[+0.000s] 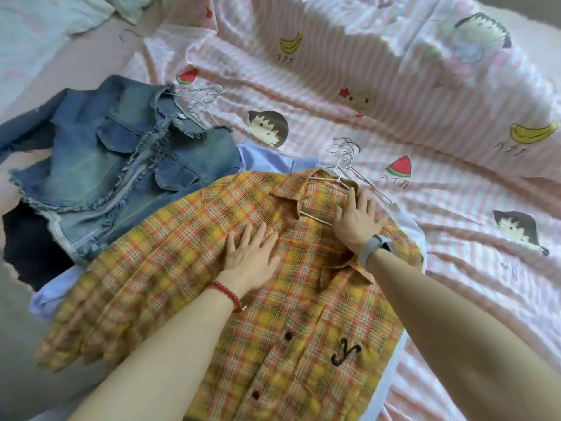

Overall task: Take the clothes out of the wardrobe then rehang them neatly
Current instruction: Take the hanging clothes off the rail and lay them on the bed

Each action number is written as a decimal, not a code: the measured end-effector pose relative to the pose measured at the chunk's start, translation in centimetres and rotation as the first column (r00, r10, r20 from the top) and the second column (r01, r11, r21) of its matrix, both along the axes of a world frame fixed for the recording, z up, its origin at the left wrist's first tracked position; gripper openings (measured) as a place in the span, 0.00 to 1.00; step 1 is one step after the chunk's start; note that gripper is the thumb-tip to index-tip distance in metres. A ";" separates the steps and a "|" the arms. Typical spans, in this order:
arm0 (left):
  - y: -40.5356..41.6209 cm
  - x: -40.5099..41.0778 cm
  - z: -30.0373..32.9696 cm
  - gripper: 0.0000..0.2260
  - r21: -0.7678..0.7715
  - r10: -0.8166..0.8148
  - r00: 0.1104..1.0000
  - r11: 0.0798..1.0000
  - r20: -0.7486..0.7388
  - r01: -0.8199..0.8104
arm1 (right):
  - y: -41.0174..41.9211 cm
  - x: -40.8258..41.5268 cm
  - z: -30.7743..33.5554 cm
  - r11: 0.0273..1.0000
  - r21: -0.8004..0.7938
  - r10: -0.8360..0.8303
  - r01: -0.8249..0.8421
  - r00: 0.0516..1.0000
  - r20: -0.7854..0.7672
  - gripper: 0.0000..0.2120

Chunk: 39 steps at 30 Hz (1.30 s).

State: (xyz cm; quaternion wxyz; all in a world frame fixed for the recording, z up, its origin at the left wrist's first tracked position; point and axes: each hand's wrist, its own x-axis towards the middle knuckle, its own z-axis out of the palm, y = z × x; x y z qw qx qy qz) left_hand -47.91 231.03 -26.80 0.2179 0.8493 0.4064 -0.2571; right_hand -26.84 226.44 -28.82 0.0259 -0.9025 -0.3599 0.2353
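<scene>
Yellow and orange plaid cloth fills the near middle of the view: a plaid shirt is laid flat on a bed covered by a pink striped sheet printed with bananas, watermelon slices and cartoon heads. The left hand is pressed palm-down on the shirt's chest, its fingers straight and slightly spread; a red bead bracelet is worn on that wrist. The right hand is laid flat near the collar, fingers straight and fanned apart, the fingertips touching a wire hanger set inside the shirt's neck. A grey wristband is worn on the right wrist. Several hanger hooks are bunched together just beyond the collar. A pale blue garment is seen under the plaid shirt. To the left, a frayed denim vest is spread over a dark garment, with more wire hangers at its collar.
</scene>
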 end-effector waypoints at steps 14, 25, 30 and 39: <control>-2.2 -18.0 14.5 0.18 0.404 0.305 0.823 0.756 0.479 -0.515 | 0.2 -20.0 15.1 0.813 0.441 0.407 -0.381 0.913 0.039 0.21; -24.5 -46.7 22.4 0.15 0.628 0.691 0.589 0.248 0.418 -0.738 | -11.3 -49.9 21.6 0.198 0.540 0.963 -0.818 0.265 0.047 0.17; -34.4 -57.3 25.8 0.14 0.676 0.782 0.398 -0.041 0.480 -0.735 | -16.3 -63.8 24.5 -0.178 0.537 0.983 -0.825 -0.127 0.130 0.19; -51.7 -70.6 34.4 0.11 0.863 0.847 0.262 -0.363 0.463 -0.351 | -29.5 -85.7 32.4 -0.502 0.638 0.843 -0.584 -0.493 0.212 0.18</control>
